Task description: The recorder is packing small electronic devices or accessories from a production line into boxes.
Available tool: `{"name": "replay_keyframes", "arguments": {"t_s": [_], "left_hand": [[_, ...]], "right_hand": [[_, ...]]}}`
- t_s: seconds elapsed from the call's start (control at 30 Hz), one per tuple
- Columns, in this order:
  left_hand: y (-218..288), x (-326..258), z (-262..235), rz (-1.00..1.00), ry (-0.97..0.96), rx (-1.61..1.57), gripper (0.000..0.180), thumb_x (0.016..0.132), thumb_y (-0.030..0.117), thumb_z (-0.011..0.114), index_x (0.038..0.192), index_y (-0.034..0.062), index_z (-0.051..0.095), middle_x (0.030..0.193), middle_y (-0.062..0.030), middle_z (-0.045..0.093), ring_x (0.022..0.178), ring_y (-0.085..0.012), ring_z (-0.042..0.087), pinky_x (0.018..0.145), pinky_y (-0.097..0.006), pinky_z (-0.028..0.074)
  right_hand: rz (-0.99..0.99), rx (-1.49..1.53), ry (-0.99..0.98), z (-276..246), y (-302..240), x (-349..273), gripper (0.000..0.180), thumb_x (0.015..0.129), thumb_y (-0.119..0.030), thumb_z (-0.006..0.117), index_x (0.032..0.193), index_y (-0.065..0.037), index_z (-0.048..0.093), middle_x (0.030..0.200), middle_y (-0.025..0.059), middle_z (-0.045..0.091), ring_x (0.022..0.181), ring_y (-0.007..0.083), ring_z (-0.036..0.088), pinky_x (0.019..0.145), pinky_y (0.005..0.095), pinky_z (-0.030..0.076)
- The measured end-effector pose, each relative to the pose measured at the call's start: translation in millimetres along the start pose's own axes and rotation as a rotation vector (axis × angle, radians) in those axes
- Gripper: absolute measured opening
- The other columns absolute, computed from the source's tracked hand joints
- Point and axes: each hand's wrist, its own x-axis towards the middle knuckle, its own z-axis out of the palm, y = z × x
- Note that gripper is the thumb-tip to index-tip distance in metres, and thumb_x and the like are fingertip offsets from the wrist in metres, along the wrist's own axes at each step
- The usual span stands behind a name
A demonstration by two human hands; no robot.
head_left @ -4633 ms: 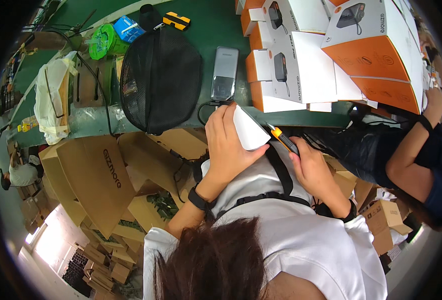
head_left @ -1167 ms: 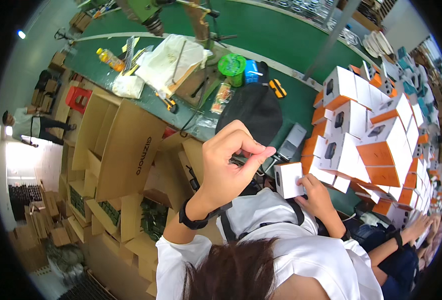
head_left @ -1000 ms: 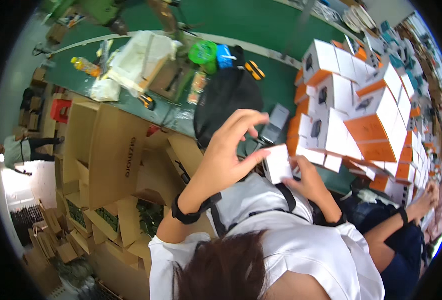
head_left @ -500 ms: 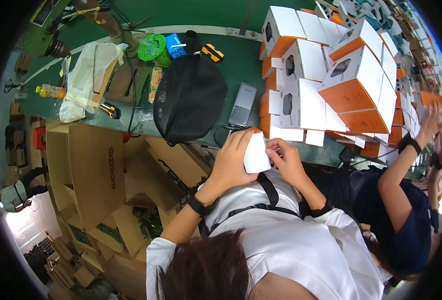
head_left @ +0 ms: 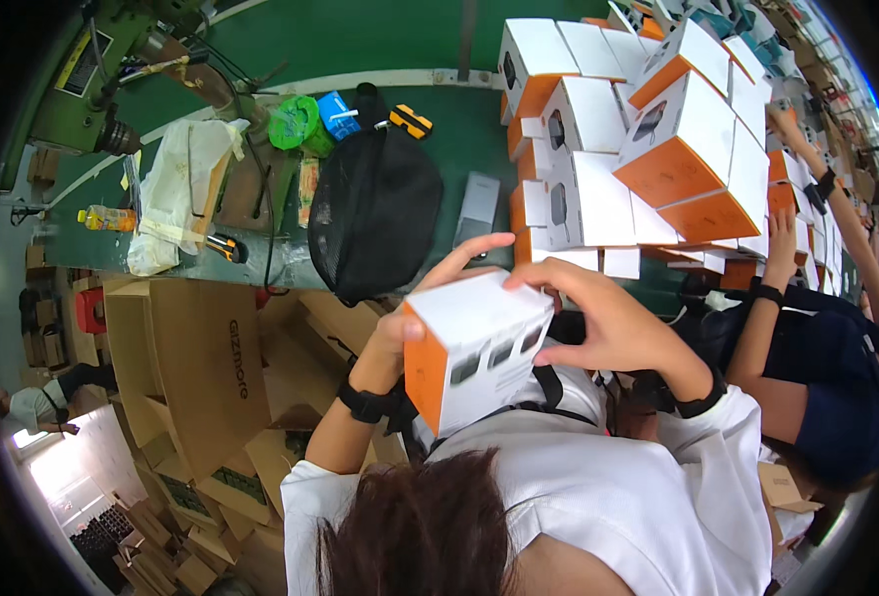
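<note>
A white carton with an orange end is held in front of my body, tilted so a printed side with small dark device pictures shows. My left hand grips its left side, thumb by the orange end and one finger stretched beyond the far edge. My right hand pinches the right end, fingertips on the top edge and thumb on the printed side. Beyond them a grey rectangular device lies on the green table, partly covered by my left fingers. Just left of it sits a black mesh bag.
Stacked white and orange cartons fill the table's right side. Leftward lie a utility knife, a bottle, a green bag and a yellow-black tool. Large cardboard boxes stand below. A co-worker reaches toward the stacks at right.
The carton has come nearer my body and turned, so its printed side and orange end now show. My hands have moved apart around it. The co-worker's arms have shifted toward the stacked cartons.
</note>
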Motion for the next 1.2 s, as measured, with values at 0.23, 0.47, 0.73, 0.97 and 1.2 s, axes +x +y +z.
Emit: {"name": "replay_keyframes", "arguments": {"t_s": [0.23, 0.47, 0.73, 0.97, 1.2], "left_hand": [[-17.9, -12.7, -4.2, -0.003, -0.107, 0.008, 0.121, 0.049, 0.048, 0.075, 0.145, 0.0015, 0.017, 0.126, -0.0189, 0.050, 0.122, -0.0275, 0.049, 0.106, -0.034, 0.033], [-13.1, -14.5, -0.8, -0.017, -0.122, 0.019, 0.128, 0.047, 0.047, 0.076, 0.147, 0.0030, 0.008, 0.135, -0.0177, 0.043, 0.130, -0.0276, 0.041, 0.109, -0.034, 0.027], [-0.6, 2.0, 10.4, -0.168, -0.280, 0.025, 0.135, 0.052, 0.042, 0.078, 0.149, 0.0067, -0.008, 0.145, -0.0177, 0.033, 0.135, -0.0242, 0.035, 0.111, -0.035, 0.022], [46.2, -30.1, -0.6, 0.034, -0.118, 0.518, 0.118, 0.042, 0.053, 0.092, 0.132, -0.0040, 0.041, 0.129, -0.0110, 0.048, 0.121, -0.0216, 0.049, 0.105, -0.034, 0.033], [109.4, 4.3, 12.2, 0.303, -0.316, 1.037, 0.059, 0.073, 0.034, 0.077, 0.116, 0.0004, 0.054, 0.107, -0.0163, 0.063, 0.100, -0.0274, 0.060, 0.087, -0.037, 0.046]], "right_hand": [[-0.156, 0.007, -0.217, -15.5, -23.4, 10.7, 0.050, 0.071, -0.021, 0.079, 0.115, -0.005, 0.064, 0.113, 0.0113, 0.064, 0.102, 0.0256, 0.057, 0.091, 0.0367, 0.043], [-0.235, 0.101, -0.239, -9.4, -14.3, 24.7, 0.051, 0.071, -0.022, 0.079, 0.116, -0.005, 0.064, 0.116, 0.0133, 0.061, 0.104, 0.0280, 0.057, 0.095, 0.0371, 0.041], [-0.322, -0.026, -0.297, -8.5, -36.4, 19.3, 0.074, 0.065, -0.018, 0.076, 0.132, -0.004, 0.047, 0.113, 0.0190, 0.060, 0.099, 0.0387, 0.060, 0.086, 0.0409, 0.050], [-0.224, -0.301, -0.179, -24.3, -52.5, 8.3, 0.073, 0.073, -0.021, 0.067, 0.138, -0.003, 0.039, 0.111, 0.0211, 0.059, 0.074, 0.0373, 0.063, 0.070, 0.0402, 0.054], [-0.062, 0.639, 0.051, -95.1, -83.5, 6.5, 0.047, 0.087, -0.006, 0.046, 0.134, 0.001, 0.042, 0.096, 0.0148, 0.068, 0.084, 0.0242, 0.067, 0.079, 0.0314, 0.053]]}}
